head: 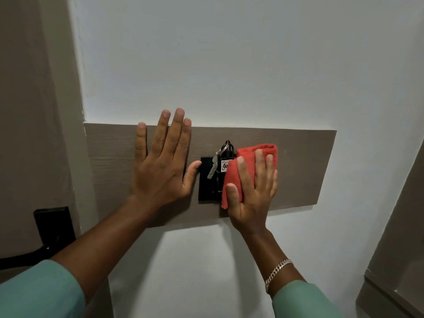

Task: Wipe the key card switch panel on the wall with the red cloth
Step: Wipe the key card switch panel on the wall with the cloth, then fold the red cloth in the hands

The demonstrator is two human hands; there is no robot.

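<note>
Right fingers [246, 173]: spread over the folded red cloth [250, 157], flattening it against the wall; a press with thumb and fingers around the wad more than a pinch.
Right hand [251, 196]: covers the right side of the key card switch panel [207, 180] and part of the board beside it; a chain bracelet [277, 270] sits on the wrist.
Left fingers [174, 131]: extended and empty, laid flat on the wood-grain backing board [305, 166]; the thumb tip touches the panel's left edge.
Left hand [160, 171]: appears to brace against the wall, holding nothing.
Key card switch panel: black, mounted on the board between the two hands; its left half is bare, its right half hidden under cloth.
Key and tag [220, 162]: hang from a ring at the panel's top, partly behind the cloth.
Progress: wiping looks under way on the right side; the left half, the top by the key ring and the lower edge likely remain. No dirt or streaks are discernible, so how clean it is cannot be told.
</note>
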